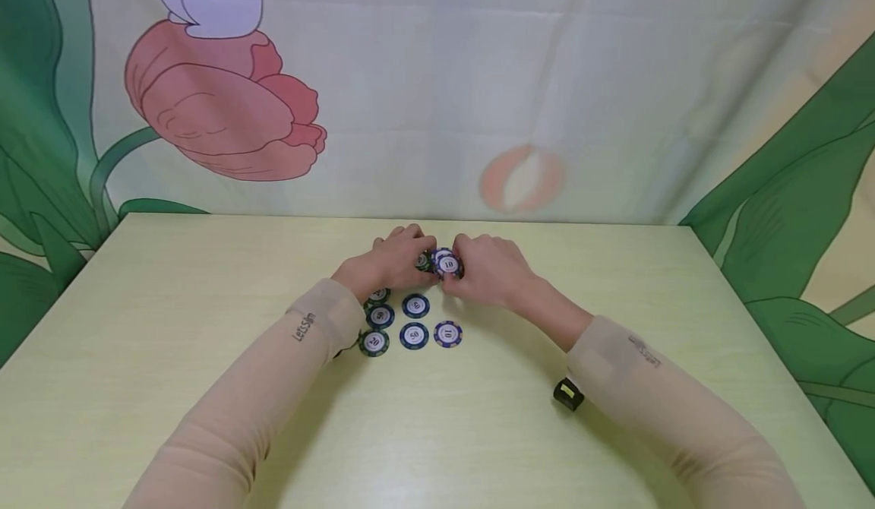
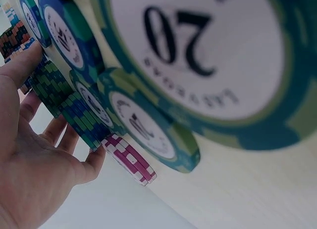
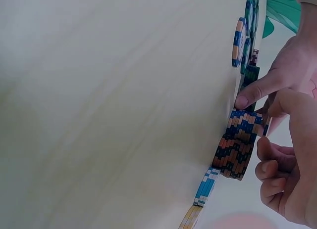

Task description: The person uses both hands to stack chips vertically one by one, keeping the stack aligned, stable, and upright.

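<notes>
In the head view, my left hand and right hand meet at a row of poker chip stacks near the table's back. My right hand pinches a poker chip by its edge, above a blue-and-orange stack. From above, a chip marked 10 shows between the hands. My left thumb touches the near side of that stack, and the other left fingers curl behind the row. In the left wrist view, a dark green stack and a blue-green stack stand beside those fingers.
Loose chips lie nearer me, among them a blue 50, a 10 and a green 20. Pink-and-white chips end the row at one side. Beyond an orange-and-black stack are blue-and-white chips and yellow chips.
</notes>
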Available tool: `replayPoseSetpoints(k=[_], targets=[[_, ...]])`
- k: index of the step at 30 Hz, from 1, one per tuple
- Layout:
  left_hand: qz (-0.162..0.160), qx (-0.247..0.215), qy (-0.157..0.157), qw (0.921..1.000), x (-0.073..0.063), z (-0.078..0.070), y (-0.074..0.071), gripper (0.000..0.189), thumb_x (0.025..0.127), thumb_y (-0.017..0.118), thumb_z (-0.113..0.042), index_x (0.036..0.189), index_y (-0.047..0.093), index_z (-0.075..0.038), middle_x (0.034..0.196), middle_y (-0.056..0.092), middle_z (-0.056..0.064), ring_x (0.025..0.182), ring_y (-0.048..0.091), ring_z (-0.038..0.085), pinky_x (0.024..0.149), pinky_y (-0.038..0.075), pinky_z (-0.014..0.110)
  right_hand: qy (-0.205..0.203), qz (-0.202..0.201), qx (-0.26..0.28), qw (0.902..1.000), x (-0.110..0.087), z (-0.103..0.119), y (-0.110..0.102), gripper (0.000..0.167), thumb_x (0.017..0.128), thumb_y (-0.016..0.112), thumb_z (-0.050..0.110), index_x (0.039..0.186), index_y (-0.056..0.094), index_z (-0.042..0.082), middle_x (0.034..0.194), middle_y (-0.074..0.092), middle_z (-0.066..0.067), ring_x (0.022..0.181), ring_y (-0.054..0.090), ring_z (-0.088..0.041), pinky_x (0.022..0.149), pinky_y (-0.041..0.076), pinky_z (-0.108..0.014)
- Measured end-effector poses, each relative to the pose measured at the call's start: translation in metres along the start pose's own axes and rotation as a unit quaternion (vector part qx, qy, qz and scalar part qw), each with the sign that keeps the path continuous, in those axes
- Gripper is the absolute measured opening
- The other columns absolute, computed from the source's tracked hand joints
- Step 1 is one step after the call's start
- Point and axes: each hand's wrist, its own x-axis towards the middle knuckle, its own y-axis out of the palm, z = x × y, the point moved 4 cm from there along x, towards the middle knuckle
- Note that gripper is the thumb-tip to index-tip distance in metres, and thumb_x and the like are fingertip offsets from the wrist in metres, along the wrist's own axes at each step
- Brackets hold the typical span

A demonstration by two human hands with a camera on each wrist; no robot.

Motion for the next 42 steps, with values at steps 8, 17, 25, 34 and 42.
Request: replayPoseSetpoints(k=[8,17,25,34,42], targets=[[0.002,-0.005,-0.002,1.0000,-0.0006,0.0006,0.0006,0.051,0.097,0.070,-0.044,0.137,0.057,-0.016,0.141,0.046,0.013,0.126,0.042,0.032,0.103,0.035,0.064,0.005,0.016,-0.032,0.9993,0.0086,0.0008,0.0072,0.027,0.087,0.068,0.037,0.092,0.060,0.011,0.075,0.061,0.001,0.060,0.058,-0.017,0.051,0.046,-0.033],[-0.002,-0.004,0.001,1.0000,-0.0007,-0.0003,-0.0009,0.051,0.097,0.069,-0.045,0.136,0.057,-0.015,0.141,0.046,0.013,0.126,0.042,0.032,0.104,0.035,0.066,0.010,0.015,-0.042,0.9989,0.0086,0.0024,0.0059,0.029,0.092,0.067,0.038,0.093,0.061,0.010,0.076,0.061,-0.002,0.060,0.058,-0.019,0.050,0.047,-0.033],[-0.001,-0.004,0.001,1.0000,-0.0006,0.0001,0.0004,0.050,0.097,0.070,-0.044,0.136,0.057,-0.016,0.142,0.046,0.013,0.127,0.042,0.033,0.104,0.035,0.066,-0.010,0.012,-0.018,0.9997,0.0057,0.0003,0.0014,0.024,0.092,0.070,0.031,0.105,0.065,0.012,0.074,0.061,0.002,0.059,0.056,-0.016,0.050,0.045,-0.033],[-0.001,-0.003,0.001,1.0000,-0.0005,-0.0001,0.0007,0.049,0.097,0.070,-0.043,0.136,0.057,-0.016,0.142,0.045,0.013,0.127,0.042,0.032,0.103,0.036,0.064,-0.008,0.020,-0.024,0.9995,0.0070,-0.0006,0.0017,0.019,0.094,0.069,0.027,0.105,0.069,0.012,0.078,0.064,0.000,0.059,0.056,-0.016,0.050,0.045,-0.031],[0.001,-0.004,-0.002,1.0000,-0.0014,-0.0002,0.0005,0.052,0.098,0.069,-0.042,0.139,0.055,-0.015,0.143,0.045,0.013,0.129,0.041,0.032,0.105,0.033,0.066,-0.004,0.008,-0.024,0.9997,0.0057,0.0010,0.0008,0.022,0.097,0.069,0.030,0.108,0.069,0.010,0.078,0.065,0.000,0.059,0.056,-0.016,0.051,0.046,-0.032]])
